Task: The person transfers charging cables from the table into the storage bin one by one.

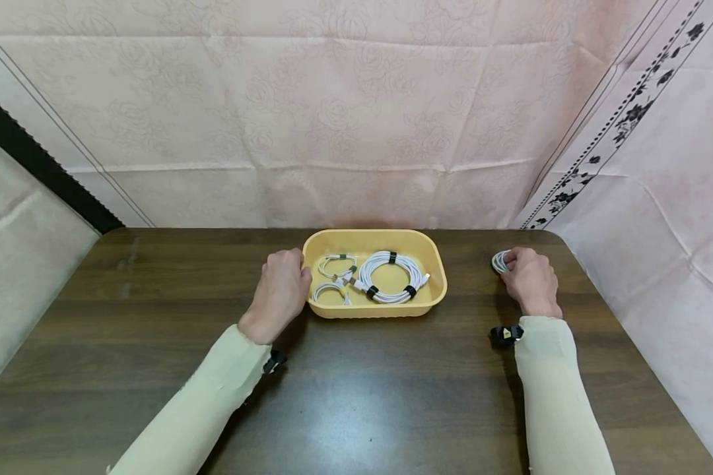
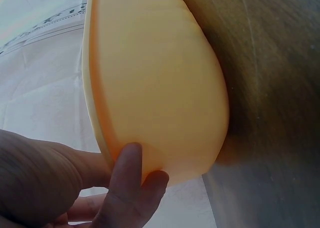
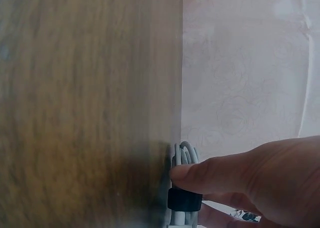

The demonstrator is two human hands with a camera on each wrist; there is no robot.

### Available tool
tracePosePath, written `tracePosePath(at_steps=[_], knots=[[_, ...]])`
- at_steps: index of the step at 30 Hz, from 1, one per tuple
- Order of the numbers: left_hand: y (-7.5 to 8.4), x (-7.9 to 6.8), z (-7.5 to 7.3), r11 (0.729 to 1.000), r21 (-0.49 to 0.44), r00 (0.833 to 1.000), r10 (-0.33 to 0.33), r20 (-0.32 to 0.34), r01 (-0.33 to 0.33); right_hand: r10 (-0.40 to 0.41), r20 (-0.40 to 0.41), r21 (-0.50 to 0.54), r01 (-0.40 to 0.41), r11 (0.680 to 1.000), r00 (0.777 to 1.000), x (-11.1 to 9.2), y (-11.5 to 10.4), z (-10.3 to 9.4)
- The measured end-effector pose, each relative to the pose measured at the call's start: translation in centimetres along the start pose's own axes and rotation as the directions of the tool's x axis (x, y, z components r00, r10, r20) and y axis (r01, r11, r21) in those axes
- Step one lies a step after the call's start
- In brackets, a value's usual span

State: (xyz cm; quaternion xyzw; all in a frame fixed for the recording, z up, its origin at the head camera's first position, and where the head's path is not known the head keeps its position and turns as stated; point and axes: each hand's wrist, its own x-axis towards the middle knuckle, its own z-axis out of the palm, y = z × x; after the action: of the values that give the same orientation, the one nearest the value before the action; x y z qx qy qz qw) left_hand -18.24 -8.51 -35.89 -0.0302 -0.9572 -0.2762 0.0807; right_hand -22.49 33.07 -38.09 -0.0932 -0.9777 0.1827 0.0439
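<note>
A yellow plastic tray sits at the back middle of the table. Inside it lie a large coiled white cable bound with black straps and, to its left, two smaller white cable coils. My left hand grips the tray's left end; in the left wrist view its thumb and fingers pinch the tray wall at the rim. Over at the right, my right hand pinches another white coiled cable. A black strap round that coil shows in the right wrist view.
The brown wooden table ends at a back edge against a pale patterned cloth. More cloth hangs along the left and right sides. Each wrist wears a small black device, one of them a camera mount on the right.
</note>
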Motion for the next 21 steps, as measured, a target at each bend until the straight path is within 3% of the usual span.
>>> tracePosePath(at_steps=[21], knots=[[0.03, -0.1, 0.06, 1.0, 0.011, 0.999, 0.016, -0.031, -0.016, -0.02, -0.041, 0.001, 0.02, 1.0, 0.999, -0.25, -0.2, -0.31]])
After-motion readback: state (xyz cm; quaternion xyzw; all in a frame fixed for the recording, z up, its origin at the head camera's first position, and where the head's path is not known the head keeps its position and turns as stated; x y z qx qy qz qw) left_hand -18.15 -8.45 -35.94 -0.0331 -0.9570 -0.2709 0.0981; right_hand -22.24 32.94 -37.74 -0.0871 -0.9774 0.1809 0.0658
